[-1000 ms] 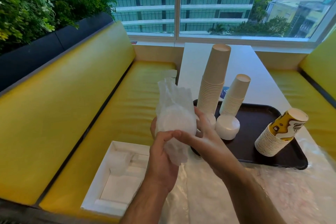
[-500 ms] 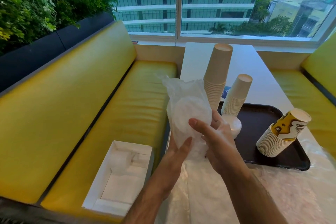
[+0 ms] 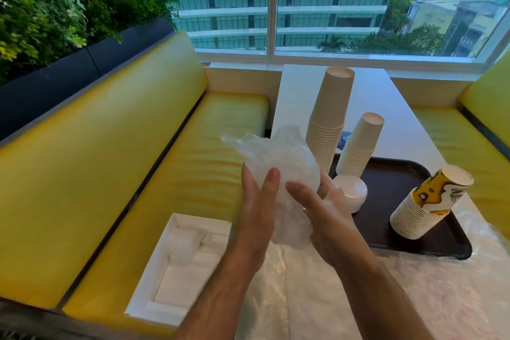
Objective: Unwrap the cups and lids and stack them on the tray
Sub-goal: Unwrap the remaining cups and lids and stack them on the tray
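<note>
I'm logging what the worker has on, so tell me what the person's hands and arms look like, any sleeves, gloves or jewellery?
Both are bare: the left hand and right hand wear no gloves, and no rings show. The forearms are uncovered as far as the frame's bottom edge, with no sleeve, watch or wristband in view.

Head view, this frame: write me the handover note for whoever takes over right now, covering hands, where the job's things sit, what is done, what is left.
Left hand and right hand both grip the wrapped lid stack, held up at the near left edge of the tray; its plastic is on.
On the tray: tall plain cup stack, shorter plain cup stack, leaning printed cup stack, unwrapped lid stack.
Done: three cup stacks and one lid stack unwrapped and placed.
Left: strip the wrap, set these lids on the tray.
Loose plastic wrap lies on the table; an open white box sits on the bench.
</note>
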Tool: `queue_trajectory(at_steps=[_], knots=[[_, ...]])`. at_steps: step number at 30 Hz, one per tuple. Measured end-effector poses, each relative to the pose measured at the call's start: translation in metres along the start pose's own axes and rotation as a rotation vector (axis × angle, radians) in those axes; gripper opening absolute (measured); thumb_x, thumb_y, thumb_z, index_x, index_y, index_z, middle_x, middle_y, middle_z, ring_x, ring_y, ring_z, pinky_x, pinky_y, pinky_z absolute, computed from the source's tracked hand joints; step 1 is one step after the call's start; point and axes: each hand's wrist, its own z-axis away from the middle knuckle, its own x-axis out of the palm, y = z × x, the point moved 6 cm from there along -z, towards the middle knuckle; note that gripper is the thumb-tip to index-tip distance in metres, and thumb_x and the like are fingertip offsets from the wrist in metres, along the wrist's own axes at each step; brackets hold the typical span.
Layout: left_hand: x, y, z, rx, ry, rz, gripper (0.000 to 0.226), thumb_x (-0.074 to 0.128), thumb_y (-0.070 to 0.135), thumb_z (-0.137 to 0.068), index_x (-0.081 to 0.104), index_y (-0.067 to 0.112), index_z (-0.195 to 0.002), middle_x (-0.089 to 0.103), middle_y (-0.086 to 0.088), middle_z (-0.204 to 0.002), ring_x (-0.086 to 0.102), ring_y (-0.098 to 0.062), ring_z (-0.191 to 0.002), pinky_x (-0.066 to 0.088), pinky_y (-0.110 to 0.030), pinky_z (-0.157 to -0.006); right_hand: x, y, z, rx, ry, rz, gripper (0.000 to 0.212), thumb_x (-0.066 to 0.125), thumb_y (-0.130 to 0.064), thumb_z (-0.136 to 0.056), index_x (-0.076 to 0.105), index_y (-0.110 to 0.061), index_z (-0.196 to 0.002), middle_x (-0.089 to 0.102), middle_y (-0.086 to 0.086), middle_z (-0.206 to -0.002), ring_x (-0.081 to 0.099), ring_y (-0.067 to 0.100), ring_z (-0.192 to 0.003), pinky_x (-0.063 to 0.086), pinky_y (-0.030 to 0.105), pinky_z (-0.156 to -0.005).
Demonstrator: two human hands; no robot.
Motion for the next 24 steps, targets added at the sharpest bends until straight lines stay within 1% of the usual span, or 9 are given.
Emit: queue_trajectory(at_steps=[3, 6, 9, 11, 12, 14, 17, 20, 24], knots=[[0.013, -0.013, 0.014, -0.023, -0.077, -0.044, 0.105, 0.066, 0.084, -0.067, 0.031, 0.037, -0.154, 0.063, 0.013, -0.136, 0.063, -0.005, -0.122, 0.057, -0.029, -0.094, 0.001, 0.0, 0.001, -0.038, 0.073, 0.004, 0.078, 0.08, -0.037, -0.069, 0.054, -0.018, -0.14, 0.072, 0.009, -0.121, 0.07, 0.028, -0.112, 0.058, 0.046, -0.093], [0.016, -0.022, 0.022, -0.076, -0.195, -0.108, 0.117, 0.061, 0.097, -0.051, 0.027, 0.047, -0.151, 0.056, 0.025, -0.136, 0.058, 0.011, -0.118, 0.051, -0.01, -0.085, -0.006, -0.001, 0.002, -0.055, 0.108, 0.031, 0.078, 0.078, -0.04, -0.07, 0.052, -0.019, -0.141, 0.071, 0.007, -0.121, 0.069, 0.027, -0.114, 0.059, 0.044, -0.091], [0.006, -0.015, 0.02, -0.033, -0.224, -0.116, 0.104, 0.065, 0.089, -0.062, 0.033, 0.043, -0.149, 0.057, 0.025, -0.139, 0.055, 0.006, -0.127, 0.049, -0.012, -0.094, -0.013, -0.001, 0.001, -0.018, 0.126, -0.022, 0.078, 0.078, -0.04, -0.066, 0.055, -0.017, -0.137, 0.073, 0.007, -0.118, 0.071, 0.026, -0.11, 0.061, 0.036, -0.08], [-0.007, -0.004, 0.014, -0.008, -0.123, -0.047, 0.083, 0.066, 0.08, -0.069, 0.049, 0.035, -0.137, 0.066, 0.03, -0.124, 0.059, 0.006, -0.117, 0.048, -0.007, -0.086, -0.017, -0.001, 0.0, 0.018, 0.11, -0.03, 0.071, 0.079, -0.039, -0.066, 0.059, -0.018, -0.13, 0.075, 0.005, -0.112, 0.073, 0.022, -0.103, 0.06, 0.031, -0.072], [-0.016, 0.002, 0.01, -0.018, -0.046, 0.027, 0.075, 0.07, 0.077, -0.064, 0.057, 0.033, -0.124, 0.07, 0.03, -0.11, 0.061, 0.006, -0.108, 0.048, -0.007, -0.079, -0.018, -0.001, 0.0, 0.033, 0.091, -0.023, 0.062, 0.079, -0.036, -0.068, 0.061, -0.021, -0.126, 0.076, 0.002, -0.108, 0.073, 0.02, -0.1, 0.06, 0.029, -0.07], [-0.033, 0.009, -0.002, 0.0, 0.075, 0.069, 0.086, 0.077, 0.084, -0.046, 0.06, 0.029, -0.11, 0.071, 0.021, -0.107, 0.061, -0.003, -0.108, 0.047, -0.02, -0.089, -0.018, 0.0, 0.002, 0.055, 0.061, -0.016, 0.055, 0.078, -0.033, -0.07, 0.061, -0.025, -0.121, 0.077, -0.001, -0.103, 0.074, 0.019, -0.098, 0.06, 0.029, -0.068], [-0.03, 0.018, -0.012, -0.04, 0.022, 0.019, 0.112, 0.082, 0.084, -0.037, 0.053, 0.029, -0.13, 0.069, 0.007, -0.123, 0.064, -0.017, -0.118, 0.051, -0.037, -0.099, -0.011, 0.001, 0.002, 0.057, 0.016, -0.019, 0.073, 0.081, -0.037, -0.062, 0.058, -0.025, -0.13, 0.074, 0.002, -0.11, 0.072, 0.023, -0.103, 0.061, 0.032, -0.071], [-0.013, 0.015, -0.014, -0.074, -0.091, 0.047, 0.09, 0.089, 0.052, -0.057, 0.053, 0.026, -0.136, 0.072, -0.004, -0.121, 0.068, -0.024, -0.113, 0.059, -0.035, -0.083, -0.002, -0.002, 0.001, 0.025, -0.036, -0.029, 0.078, 0.091, -0.039, -0.062, 0.055, -0.026, -0.13, 0.074, 0.002, -0.111, 0.072, 0.024, -0.104, 0.061, 0.032, -0.072], [-0.012, 0.008, -0.012, -0.057, -0.103, 0.056, 0.081, 0.082, 0.037, -0.06, 0.055, 0.027, -0.135, 0.072, -0.005, -0.118, 0.068, -0.026, -0.112, 0.059, -0.036, -0.081, -0.001, -0.009, 0.001, -0.026, -0.052, 0.109, 0.059, 0.073, -0.039, -0.067, 0.058, -0.029, -0.123, 0.075, -0.007, -0.105, 0.072, 0.015, -0.102, 0.06, 0.026, -0.07]])
